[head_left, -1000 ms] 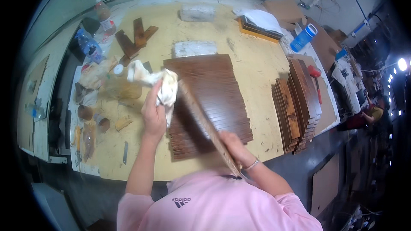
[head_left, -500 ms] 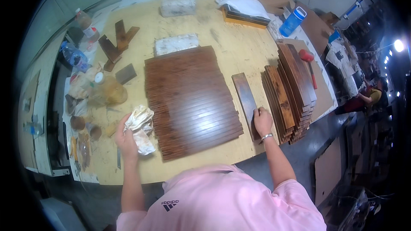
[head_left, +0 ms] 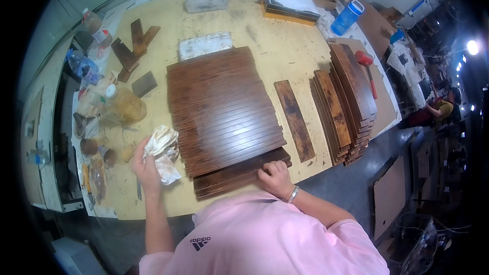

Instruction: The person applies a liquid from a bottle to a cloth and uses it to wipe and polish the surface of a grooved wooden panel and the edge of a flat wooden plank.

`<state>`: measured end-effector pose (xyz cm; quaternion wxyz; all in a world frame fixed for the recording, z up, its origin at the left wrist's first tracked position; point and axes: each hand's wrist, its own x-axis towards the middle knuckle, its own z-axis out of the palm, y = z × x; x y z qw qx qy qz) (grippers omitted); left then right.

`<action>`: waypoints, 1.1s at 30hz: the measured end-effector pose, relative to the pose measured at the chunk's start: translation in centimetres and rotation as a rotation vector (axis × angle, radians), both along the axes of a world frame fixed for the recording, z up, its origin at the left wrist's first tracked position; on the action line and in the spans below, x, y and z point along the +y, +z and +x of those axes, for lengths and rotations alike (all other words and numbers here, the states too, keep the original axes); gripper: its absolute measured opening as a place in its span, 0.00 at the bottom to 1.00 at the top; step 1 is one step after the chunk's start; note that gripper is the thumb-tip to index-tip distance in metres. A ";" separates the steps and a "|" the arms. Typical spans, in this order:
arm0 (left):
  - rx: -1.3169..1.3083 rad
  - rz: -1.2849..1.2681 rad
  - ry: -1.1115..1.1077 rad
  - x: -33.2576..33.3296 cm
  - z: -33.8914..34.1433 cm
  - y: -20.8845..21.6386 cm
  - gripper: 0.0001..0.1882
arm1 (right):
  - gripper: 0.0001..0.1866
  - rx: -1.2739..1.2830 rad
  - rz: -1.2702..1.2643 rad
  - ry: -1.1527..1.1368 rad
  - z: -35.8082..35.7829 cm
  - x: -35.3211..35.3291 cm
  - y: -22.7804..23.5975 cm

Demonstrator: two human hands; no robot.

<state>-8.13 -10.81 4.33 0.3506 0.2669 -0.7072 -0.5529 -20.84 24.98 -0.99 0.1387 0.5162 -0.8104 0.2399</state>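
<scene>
My left hand (head_left: pixel 145 169) is closed on a crumpled, stained white rag (head_left: pixel 163 147), left of a broad layer of brown wood planks (head_left: pixel 216 104) laid side by side. At the near edge of that layer lies a dark plank (head_left: pixel 229 177), slightly angled, with a thin gap along part of it. My right hand (head_left: pixel 275 177) has its fingers curled on this plank near its right end. One loose mottled plank (head_left: pixel 294 121) rests apart, between the layer and a tall stack of planks (head_left: pixel 351 94) on the right.
A red mallet (head_left: pixel 364 59) lies beside the stack, with a blue bottle (head_left: pixel 348 17) behind. On the left stand a jug of yellowish liquid (head_left: pixel 127 104), plastic bottles (head_left: pixel 96 28) and small cups (head_left: pixel 89 146). White-wrapped blocks (head_left: pixel 205 46) sit beyond the layer. Another person (head_left: pixel 440 112) is far right.
My right hand has moved left with a plank from beside the layer to its near edge. A different, mottled plank now shows where that one was. My left hand keeps the rag.
</scene>
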 end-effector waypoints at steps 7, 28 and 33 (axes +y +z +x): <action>-0.045 -0.057 0.009 -0.6 0.9 0.0 0.26 | 0.11 -0.155 0.102 0.059 -2.2 -2.1 4.0; -0.132 0.007 0.067 -6.3 -1.3 0.4 0.15 | 0.03 -1.464 -0.347 -0.240 -0.9 -9.9 9.5; -0.330 -0.237 0.023 -6.8 1.9 -3.3 0.13 | 0.07 -1.732 -0.423 -0.151 -1.0 -10.5 9.7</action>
